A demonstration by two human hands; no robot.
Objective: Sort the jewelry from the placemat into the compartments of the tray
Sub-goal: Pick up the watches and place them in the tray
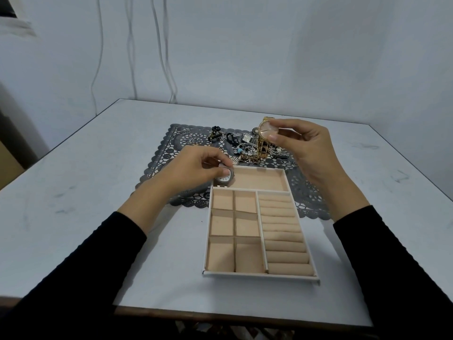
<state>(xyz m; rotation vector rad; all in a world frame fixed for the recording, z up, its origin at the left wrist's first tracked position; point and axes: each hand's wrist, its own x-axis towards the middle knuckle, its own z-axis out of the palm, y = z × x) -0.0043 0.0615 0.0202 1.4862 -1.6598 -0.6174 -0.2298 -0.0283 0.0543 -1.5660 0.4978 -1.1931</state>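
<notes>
A beige tray (pixel 261 275) with several compartments and a column of ring rolls lies in front of me, its far end on a grey lace placemat (pixel 169 146). My left hand (pixel 196 168) pinches a silver watch (pixel 223 179) with a white dial at the left end of the tray's long far compartment. My right hand (pixel 304 146) holds a gold watch (pixel 263 138) by its round face above the placemat, its band hanging down. A heap of jewelry (pixel 245 149) lies on the placemat behind the tray, with black beads (pixel 215 132) and thin hoops to its left.
The white table (pixel 73 192) stands against a pale wall, with cables hanging down behind its far edge. Its near edge runs just below the tray. Black sleeves cover both my forearms.
</notes>
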